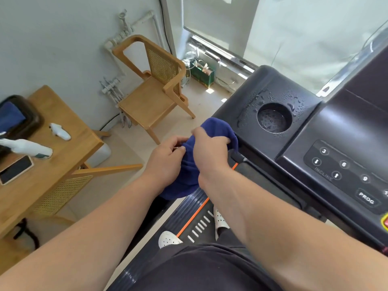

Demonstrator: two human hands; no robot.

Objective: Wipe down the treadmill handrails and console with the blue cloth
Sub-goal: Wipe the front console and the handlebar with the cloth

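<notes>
The blue cloth is bunched between both my hands, just left of the treadmill console. My left hand pinches its lower left part. My right hand grips the upper part with curled fingers, close to the console's left corner. The black console top is speckled with water drops around a round cup holder, which also holds some water. Incline and number buttons sit on the panel to the right. The handrail below the cloth is mostly hidden by my hands.
A wooden chair stands by the wall ahead. At left, a wooden table carries a phone, white figurines and a dark tray. My white shoes stand on the treadmill deck.
</notes>
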